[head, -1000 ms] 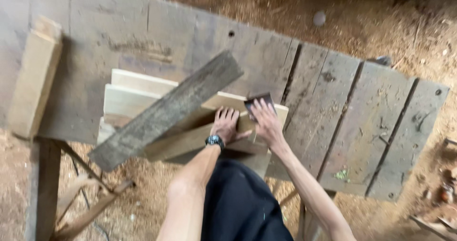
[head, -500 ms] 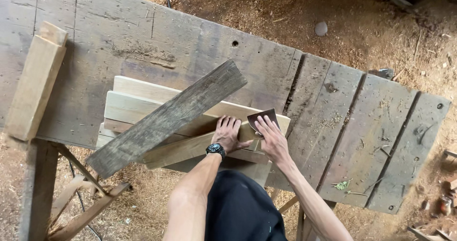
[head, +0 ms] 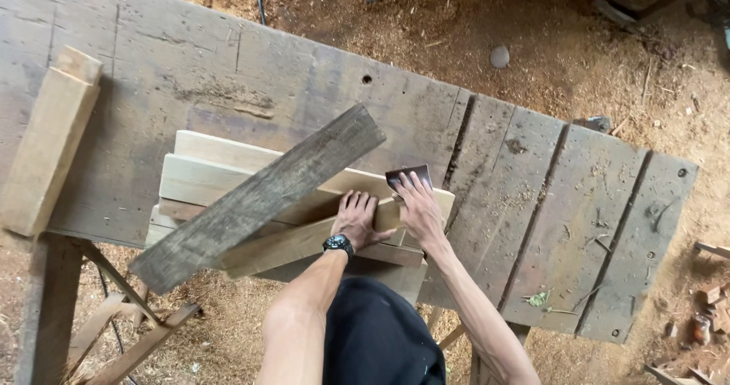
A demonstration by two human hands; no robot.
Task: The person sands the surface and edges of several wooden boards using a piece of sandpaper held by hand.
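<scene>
Head camera, steeply down over workbench (head: 228, 73)

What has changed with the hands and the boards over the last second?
Hardly anything. The right hand has kept the dark sanding sheet pressed on the pale board, shifting only slightly. The left hand still rests flat beside it. The grey plank stays lying across the stack.

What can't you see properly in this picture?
Head view:
- Most of the dark sandpaper: the right hand covers it.
- Pale boards: partly under the grey plank.
- Workbench legs: hidden below its top.
- Left hand palm: faces down on the wood.
</scene>
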